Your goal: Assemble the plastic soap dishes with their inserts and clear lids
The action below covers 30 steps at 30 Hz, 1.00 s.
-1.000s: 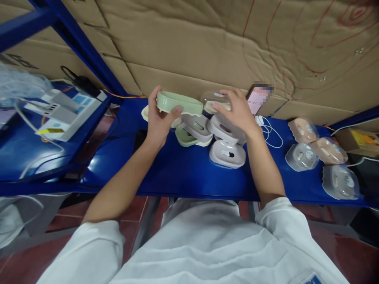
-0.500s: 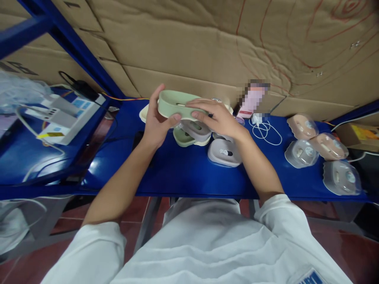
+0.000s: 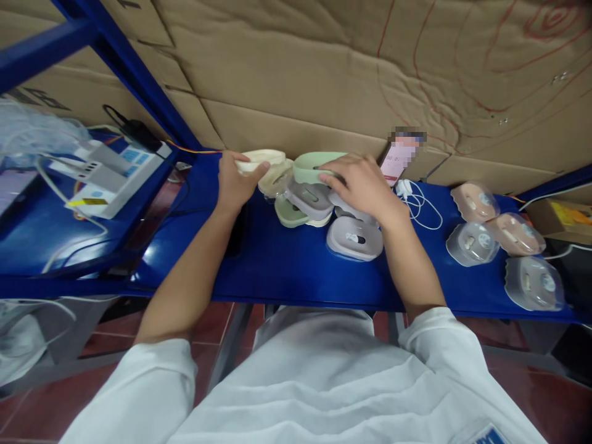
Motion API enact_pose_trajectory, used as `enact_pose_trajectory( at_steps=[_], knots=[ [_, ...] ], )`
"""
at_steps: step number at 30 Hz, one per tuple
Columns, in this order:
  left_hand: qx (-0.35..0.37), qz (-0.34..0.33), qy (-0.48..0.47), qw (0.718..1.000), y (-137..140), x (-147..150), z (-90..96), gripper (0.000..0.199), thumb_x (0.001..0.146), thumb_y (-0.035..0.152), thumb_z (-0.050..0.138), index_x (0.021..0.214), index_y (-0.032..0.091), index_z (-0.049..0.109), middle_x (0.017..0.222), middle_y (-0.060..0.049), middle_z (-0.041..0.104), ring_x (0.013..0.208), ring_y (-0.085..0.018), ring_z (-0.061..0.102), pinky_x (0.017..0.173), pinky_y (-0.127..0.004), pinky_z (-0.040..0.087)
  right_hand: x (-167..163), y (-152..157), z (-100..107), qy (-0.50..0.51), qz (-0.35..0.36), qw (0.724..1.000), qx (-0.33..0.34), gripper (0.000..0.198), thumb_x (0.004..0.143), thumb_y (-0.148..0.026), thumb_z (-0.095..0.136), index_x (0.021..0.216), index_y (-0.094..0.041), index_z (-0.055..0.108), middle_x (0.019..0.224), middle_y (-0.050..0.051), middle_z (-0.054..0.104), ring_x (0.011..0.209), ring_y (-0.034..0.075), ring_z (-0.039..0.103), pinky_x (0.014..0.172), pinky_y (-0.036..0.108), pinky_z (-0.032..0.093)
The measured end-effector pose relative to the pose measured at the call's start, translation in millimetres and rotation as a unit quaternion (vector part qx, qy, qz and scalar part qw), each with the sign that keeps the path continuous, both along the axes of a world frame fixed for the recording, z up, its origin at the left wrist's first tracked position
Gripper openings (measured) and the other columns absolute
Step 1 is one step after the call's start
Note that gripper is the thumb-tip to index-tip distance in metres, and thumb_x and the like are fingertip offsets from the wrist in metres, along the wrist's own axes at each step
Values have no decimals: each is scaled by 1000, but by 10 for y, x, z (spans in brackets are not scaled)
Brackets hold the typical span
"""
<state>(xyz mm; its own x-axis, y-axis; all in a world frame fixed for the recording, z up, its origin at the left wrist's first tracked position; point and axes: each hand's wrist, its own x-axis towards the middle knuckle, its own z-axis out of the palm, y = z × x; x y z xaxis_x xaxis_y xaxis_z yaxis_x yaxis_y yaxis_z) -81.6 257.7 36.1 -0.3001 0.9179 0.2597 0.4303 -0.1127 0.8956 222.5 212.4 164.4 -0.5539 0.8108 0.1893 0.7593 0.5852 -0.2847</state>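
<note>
In the head view, taking the grey dish (image 3: 311, 197) in the middle of the pile as the clock's centre and the cardboard (image 3: 296, 92) as twelve, your left hand (image 3: 235, 183) is out at about ten o'clock, pinching the cream dish (image 3: 264, 158) by its outer end, thumb on the near side. Just beneath that dish lies a beige dish (image 3: 276, 180), near the grey one. Your right hand (image 3: 359, 183) reaches in from two o'clock with its fingers closed over the end of the green dish (image 3: 314, 164), which sits at twelve; whether that dish rests on the grey one or hangs just above it is hard to tell. A lower green dish (image 3: 287, 214) peeks out at eight, partly under the grey. Between four and five is a lilac box (image 3: 355, 238) on the blue table (image 3: 277, 271). The phone (image 3: 398, 161) leans at two, a white cable (image 3: 432, 221) coils at three, and farther out, from three to four, stand four clear-lidded boxes (image 3: 474, 245). A power strip (image 3: 123, 196) lies well out at nine.
</note>
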Motion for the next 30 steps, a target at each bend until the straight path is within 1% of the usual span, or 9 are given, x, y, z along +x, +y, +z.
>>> enact_pose_trajectory(
  at_steps=[3,7,12,16,20,23,25,27,30],
  knots=[
    [-33,9,121,992,6,-11,-22,43,89,59,81,108,25,63,129,-11,67,135,-35,59,126,-57,39,-35,-70,10,-39,-5,999,19,41,115,-40,44,129,-24,79,134,11,79,131,36,65,115,55,41],
    [-63,-29,182,981,-37,31,6,29,99,51,70,111,24,70,130,-12,71,136,-34,61,125,-55,41,47,-150,75,-56,-16,997,41,38,113,-34,46,127,-21,79,133,13,79,127,37,66,111,55,42],
    [-47,-40,218,974,-87,24,48,31,102,49,66,122,26,71,141,-13,70,144,-32,58,127,-52,42,109,-172,42,-57,22,998,10,31,111,-30,53,128,-24,78,135,9,79,132,35,66,118,57,37],
    [-40,-36,233,971,-131,-13,120,39,105,54,58,126,26,74,152,-15,65,151,-38,54,127,-63,38,124,-180,39,-22,43,999,8,32,111,-37,57,135,-26,75,144,9,75,140,35,64,125,62,32],
    [-43,-32,228,972,-143,-67,163,45,109,57,45,126,28,74,150,-13,66,152,-37,53,127,-62,38,242,-234,188,19,50,998,17,36,111,-43,57,138,-26,74,148,10,73,142,35,64,124,59,40],
    [-36,-30,213,976,-125,-115,154,48,107,63,45,127,29,73,146,-12,68,151,-35,53,126,-58,40,461,-336,397,54,41,997,25,38,110,-45,59,140,-27,74,146,8,75,139,32,68,121,53,49],
    [-33,-26,198,979,-113,-135,143,52,104,67,48,127,28,73,144,-12,68,148,-34,55,124,-55,41,694,-444,523,74,0,996,48,38,110,-46,60,140,-28,74,145,8,75,138,31,69,119,50,52],
    [-25,-20,190,981,-111,-136,146,56,103,70,50,128,25,72,142,-12,67,144,-31,57,123,-54,40,988,-576,558,69,-75,992,72,38,110,-45,59,141,-28,73,144,9,76,137,30,70,117,48,54],
    [5,-9,208,978,-144,-99,196,57,106,64,53,133,18,71,140,-13,66,139,-29,57,124,-55,40,1469,-798,314,-18,-239,967,85,36,109,-40,59,138,-26,75,140,13,77,137,35,70,119,57,50]
  ],
)
